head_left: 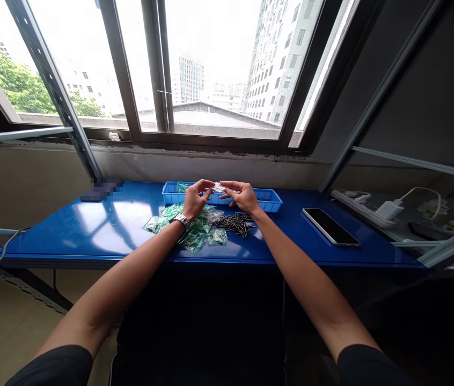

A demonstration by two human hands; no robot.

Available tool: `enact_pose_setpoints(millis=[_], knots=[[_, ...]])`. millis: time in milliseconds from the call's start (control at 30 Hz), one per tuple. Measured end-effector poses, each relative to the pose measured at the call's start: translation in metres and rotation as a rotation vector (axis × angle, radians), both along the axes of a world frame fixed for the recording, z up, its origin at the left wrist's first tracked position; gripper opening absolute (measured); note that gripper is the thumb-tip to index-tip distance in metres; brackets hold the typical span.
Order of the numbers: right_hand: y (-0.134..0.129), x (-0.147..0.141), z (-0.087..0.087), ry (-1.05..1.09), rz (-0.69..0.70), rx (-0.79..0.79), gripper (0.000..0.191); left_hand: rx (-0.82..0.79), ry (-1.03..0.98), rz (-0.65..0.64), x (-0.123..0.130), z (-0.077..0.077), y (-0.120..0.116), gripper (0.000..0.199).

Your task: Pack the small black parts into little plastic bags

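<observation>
Between my two hands is a small clear plastic bag (pixel 219 187), held up over the blue divided tray (pixel 269 205). My left hand (pixel 196 199), with a metal watch (pixel 181 219) on the wrist, pinches one side of the bag. The fingers of my right hand (pixel 245 197) are closed on its other side. What the bag contains is too small to make out. Below my left hand lies a heap of green-tinted plastic bags (pixel 195 236). Beside it, under my right hand, is a loose pile of dark and brass-coloured screw-like pins (pixel 237 224).
A phone (pixel 330 227) lies on the right of the blue table (pixel 130 230). Further right are a power strip (pixel 366 209) and a white charger (pixel 389 209). A blurred dark object (pixel 101 190) sits at the back left. Metal posts rise on both sides, before a window.
</observation>
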State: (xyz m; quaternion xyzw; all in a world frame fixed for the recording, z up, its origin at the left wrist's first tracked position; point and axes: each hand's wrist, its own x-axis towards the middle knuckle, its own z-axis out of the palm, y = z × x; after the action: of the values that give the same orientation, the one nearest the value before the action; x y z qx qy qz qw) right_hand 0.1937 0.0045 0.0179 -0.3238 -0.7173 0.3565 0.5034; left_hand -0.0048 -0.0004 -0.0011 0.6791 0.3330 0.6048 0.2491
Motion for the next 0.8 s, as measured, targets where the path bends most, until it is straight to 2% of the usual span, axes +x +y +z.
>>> enact_pose_setpoints(millis=[133, 267, 333, 533, 633, 800], knots=[[-0.003, 0.0, 0.002, -0.083, 0.014, -0.079, 0.044, -0.008, 0.04, 0.052, 0.0, 0.0, -0.001, 0.028], [-0.004, 0.001, 0.003, -0.14, 0.086, -0.126, 0.04, -0.031, 0.048, 0.036, 0.0, -0.001, -0.001, 0.041], [-0.001, 0.002, 0.002, -0.098, 0.06, -0.131, 0.038, -0.034, 0.031, 0.045, 0.0, -0.001, -0.002, 0.04], [0.008, 0.009, 0.003, 0.143, -0.147, -0.216, 0.036, -0.042, 0.019, 0.054, 0.001, 0.001, -0.004, 0.033], [0.009, 0.01, 0.003, 0.181, -0.153, -0.258, 0.036, -0.038, 0.023, 0.052, 0.0, 0.001, -0.004, 0.034], [0.005, 0.007, 0.004, 0.063, -0.102, -0.245, 0.045, -0.034, 0.007, 0.046, 0.001, 0.001, -0.004, 0.033]])
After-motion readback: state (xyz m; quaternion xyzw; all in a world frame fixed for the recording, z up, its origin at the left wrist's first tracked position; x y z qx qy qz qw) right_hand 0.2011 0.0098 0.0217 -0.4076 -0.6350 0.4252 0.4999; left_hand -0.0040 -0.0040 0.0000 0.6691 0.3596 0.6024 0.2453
